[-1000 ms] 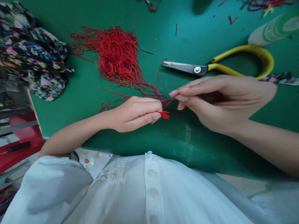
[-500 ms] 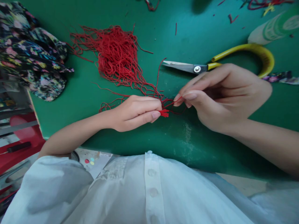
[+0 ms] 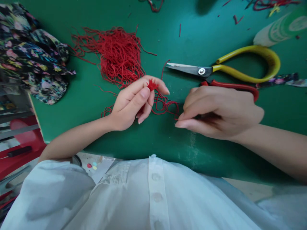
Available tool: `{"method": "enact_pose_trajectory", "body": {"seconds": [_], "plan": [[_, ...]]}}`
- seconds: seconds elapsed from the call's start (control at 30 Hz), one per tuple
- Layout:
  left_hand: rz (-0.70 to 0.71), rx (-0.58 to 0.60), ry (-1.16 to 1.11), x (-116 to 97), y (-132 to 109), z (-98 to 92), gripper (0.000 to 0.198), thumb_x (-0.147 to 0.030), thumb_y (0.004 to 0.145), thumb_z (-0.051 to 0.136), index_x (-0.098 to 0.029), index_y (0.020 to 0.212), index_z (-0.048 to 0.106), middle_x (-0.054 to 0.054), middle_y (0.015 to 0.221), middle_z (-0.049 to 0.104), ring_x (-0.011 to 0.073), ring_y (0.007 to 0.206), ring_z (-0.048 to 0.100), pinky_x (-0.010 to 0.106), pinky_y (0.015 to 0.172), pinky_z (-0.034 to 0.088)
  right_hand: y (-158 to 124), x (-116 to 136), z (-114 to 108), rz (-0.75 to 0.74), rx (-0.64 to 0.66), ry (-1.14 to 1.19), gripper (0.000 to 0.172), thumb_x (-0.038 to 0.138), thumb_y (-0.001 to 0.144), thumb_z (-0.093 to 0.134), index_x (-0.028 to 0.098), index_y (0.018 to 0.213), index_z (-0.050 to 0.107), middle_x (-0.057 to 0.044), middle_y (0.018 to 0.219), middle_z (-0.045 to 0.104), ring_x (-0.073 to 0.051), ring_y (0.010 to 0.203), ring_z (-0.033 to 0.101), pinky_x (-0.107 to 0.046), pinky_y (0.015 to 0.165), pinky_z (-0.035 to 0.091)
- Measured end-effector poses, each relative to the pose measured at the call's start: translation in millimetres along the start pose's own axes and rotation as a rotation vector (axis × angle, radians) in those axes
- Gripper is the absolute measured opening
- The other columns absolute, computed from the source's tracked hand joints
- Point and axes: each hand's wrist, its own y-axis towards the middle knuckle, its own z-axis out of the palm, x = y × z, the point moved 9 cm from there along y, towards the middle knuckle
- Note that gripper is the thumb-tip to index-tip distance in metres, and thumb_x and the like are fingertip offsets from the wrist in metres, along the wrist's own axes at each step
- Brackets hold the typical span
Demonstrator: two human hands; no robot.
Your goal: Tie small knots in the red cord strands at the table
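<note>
Between thumb and fingers, my left hand [image 3: 134, 105] pinches a small red tassel [image 3: 152, 84], its frayed end pointing up. Most of the tassel is hidden by the hand. My right hand [image 3: 223, 111] is closed in a pinch at the end of a thin red cord [image 3: 177, 118], just right of a loose tangle of red strings [image 3: 163, 103] on the green table. Behind my left hand lies a big heap of red strings [image 3: 120, 54]. Scissors [image 3: 201, 71] with one yellow and one red handle lie beyond my right hand, which overlaps the red handle.
Floral dark cloth [image 3: 31, 54] is bunched at the left table edge. A white and green bottle [image 3: 278, 30] lies at the right rear, near more red strings [image 3: 271, 3]. A floral strip [image 3: 285, 79] sits by the scissors. Thread scraps dot the green table [image 3: 182, 48].
My left hand has turned and risen, so the tassel's end now points up instead of right. My right hand has moved down and slightly left, uncovering more of the scissors.
</note>
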Motion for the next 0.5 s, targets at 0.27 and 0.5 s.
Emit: {"method": "enact_pose_trajectory", "body": {"seconds": [0.27,0.5], "plan": [[0.051,0.217,0.377,-13.6,-1.6,22.3,0.032,-0.036,0.101,0.035,-0.018,0.081,0.053,-0.001,0.079,0.073,0.0028,0.052,0.059,0.016,0.054,0.046,-8.8,20.2,8.2,-0.136,-0.016,-0.348,0.018,0.024,0.076,0.079,0.016,0.086,0.067,0.004,0.059,0.052,-0.008,0.052,0.046,-0.024,0.048,0.038],[0.103,0.225,0.456,-15.6,-2.9,27.4,0.033,-0.036,0.101,0.035,-0.018,0.081,0.054,0.000,0.072,0.066,0.0069,0.065,0.064,0.019,0.061,0.050,-6.8,9.9,12.0,-0.061,0.042,-0.473,0.012,0.036,0.083,0.073,0.030,0.074,0.069,0.007,0.047,0.048,-0.008,0.042,0.041,-0.027,0.043,0.034]]}}
